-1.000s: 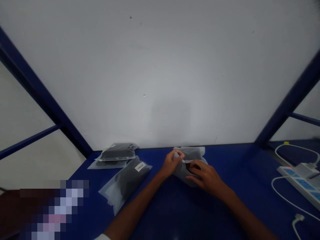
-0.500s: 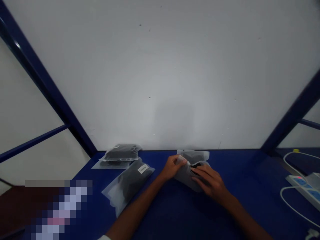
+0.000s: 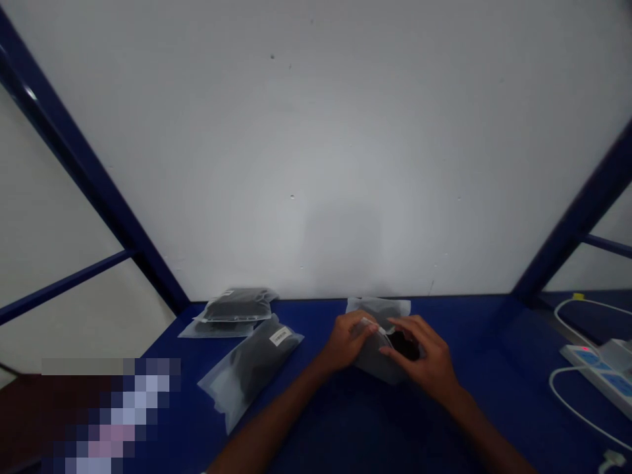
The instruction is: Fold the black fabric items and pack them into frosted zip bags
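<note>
Bag (image 3: 379, 363): frosted, translucent grey, pale along its edge, dark inside
Left hand (image 3: 345, 339): pinching the bag's edge
Right hand (image 3: 428, 352): thumb and fingers spread at the bag

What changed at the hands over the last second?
The right hand went from fingers curled into the mouth of the frosted bag to thumb and fingers spread there, more of a dark patch showing between them; whether it grips that is unclear. Unchanged: the left hand pinching the bag's edge, the bags on the left.
</note>
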### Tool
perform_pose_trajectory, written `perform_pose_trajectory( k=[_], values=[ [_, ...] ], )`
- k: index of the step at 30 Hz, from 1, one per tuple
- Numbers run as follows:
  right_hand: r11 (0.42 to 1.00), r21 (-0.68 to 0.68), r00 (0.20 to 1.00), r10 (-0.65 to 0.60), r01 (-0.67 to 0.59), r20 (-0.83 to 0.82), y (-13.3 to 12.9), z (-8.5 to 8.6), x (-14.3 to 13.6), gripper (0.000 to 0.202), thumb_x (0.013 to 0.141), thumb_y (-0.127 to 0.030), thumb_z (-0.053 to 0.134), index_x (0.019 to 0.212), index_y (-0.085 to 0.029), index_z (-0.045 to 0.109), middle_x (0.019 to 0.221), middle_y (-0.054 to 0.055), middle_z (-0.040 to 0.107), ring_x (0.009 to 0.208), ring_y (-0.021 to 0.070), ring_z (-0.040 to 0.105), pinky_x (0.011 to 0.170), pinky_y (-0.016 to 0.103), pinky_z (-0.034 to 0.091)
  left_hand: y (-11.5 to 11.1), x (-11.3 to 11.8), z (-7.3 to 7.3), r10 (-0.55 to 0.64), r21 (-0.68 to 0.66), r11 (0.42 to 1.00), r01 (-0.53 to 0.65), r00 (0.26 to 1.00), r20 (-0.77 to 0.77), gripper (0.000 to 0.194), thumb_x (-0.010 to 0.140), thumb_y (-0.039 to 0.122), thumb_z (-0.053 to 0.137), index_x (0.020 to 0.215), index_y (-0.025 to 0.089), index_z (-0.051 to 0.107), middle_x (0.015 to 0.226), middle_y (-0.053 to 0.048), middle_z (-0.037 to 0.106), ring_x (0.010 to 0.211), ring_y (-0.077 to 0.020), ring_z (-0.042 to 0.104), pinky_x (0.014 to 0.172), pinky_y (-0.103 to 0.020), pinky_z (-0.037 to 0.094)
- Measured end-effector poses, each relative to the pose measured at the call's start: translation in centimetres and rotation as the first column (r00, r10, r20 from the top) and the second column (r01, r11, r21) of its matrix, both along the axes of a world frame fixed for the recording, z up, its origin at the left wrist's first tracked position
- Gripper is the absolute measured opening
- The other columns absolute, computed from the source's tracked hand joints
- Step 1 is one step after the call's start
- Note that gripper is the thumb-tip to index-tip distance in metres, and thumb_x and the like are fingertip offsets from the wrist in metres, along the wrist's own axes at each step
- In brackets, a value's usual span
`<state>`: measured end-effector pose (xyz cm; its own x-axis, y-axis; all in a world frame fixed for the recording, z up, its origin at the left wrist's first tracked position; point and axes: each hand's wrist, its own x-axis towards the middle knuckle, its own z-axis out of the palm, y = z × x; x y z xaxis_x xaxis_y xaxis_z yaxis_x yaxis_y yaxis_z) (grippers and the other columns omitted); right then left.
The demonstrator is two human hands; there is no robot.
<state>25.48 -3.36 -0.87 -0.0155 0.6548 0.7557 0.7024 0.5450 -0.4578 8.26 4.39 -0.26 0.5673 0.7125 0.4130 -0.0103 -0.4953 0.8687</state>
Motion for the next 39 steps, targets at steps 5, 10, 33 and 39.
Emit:
perform_pose_trajectory(
  k=[5, 10, 33, 39],
  values=[
    [0.991, -0.103, 0.993, 0.081, -0.090, -0.082, -0.5, 0.7, -0.4, 0.009, 0.088, -0.028, 0.059, 0.088, -0.022, 0.067, 0.076, 0.003, 0.060, 0.068, 0.0163, 0.058, 0.060, 0.029, 0.050, -1.6, 0.2, 0.5, 0.000, 0.218, 0.976, 0.013, 0.998, -0.058, 0.024, 0.092, 0.030, 0.046, 0.084, 0.018, 0.066, 0.084, -0.008, 0.062, 0.079, -0.0190, 0.055, 0.074, -0.030, 0.041],
    [0.972, -0.179, 0.987, 0.134, -0.149, -0.093, -0.7, 2.0, 0.2, 0.017, 0.088, -0.031, 0.059, 0.074, -0.021, 0.063, 0.068, 0.001, 0.058, 0.064, 0.0154, 0.054, 0.057, 0.027, 0.046, -2.5, 0.3, 0.5, 0.085, 0.242, 0.967, -0.081, 0.996, -0.008, 0.020, 0.090, 0.025, 0.049, 0.083, 0.019, 0.067, 0.087, -0.011, 0.062, 0.079, -0.0196, 0.056, 0.072, -0.029, 0.041],
    [0.925, -0.318, 0.970, 0.149, -0.206, -0.194, -0.1, 1.6, 1.7, 0.024, 0.084, -0.038, 0.063, 0.068, -0.020, 0.065, 0.062, -0.001, 0.055, 0.058, 0.0134, 0.051, 0.051, 0.025, 0.040, -0.3, -0.7, 2.9, 0.229, 0.218, 0.951, -0.220, 0.973, -0.015, 0.023, 0.091, 0.032, 0.050, 0.077, 0.018, 0.060, 0.075, -0.002, 0.059, 0.072, -0.0156, 0.053, 0.071, -0.025, 0.039],
    [0.964, -0.248, 0.989, 0.070, -0.101, -0.130, -0.1, 0.5, 1.0, 0.019, 0.079, -0.039, 0.070, 0.088, -0.022, 0.069, 0.079, 0.004, 0.070, 0.070, 0.0186, 0.065, 0.065, 0.030, 0.051, 1.6, -1.3, 1.5, 0.310, 0.078, 0.947, -0.310, 0.951, 0.013, 0.027, 0.090, 0.038, 0.047, 0.075, 0.016, 0.055, 0.071, 0.000, 0.054, 0.068, -0.0137, 0.048, 0.066, -0.024, 0.037]
  ],
)
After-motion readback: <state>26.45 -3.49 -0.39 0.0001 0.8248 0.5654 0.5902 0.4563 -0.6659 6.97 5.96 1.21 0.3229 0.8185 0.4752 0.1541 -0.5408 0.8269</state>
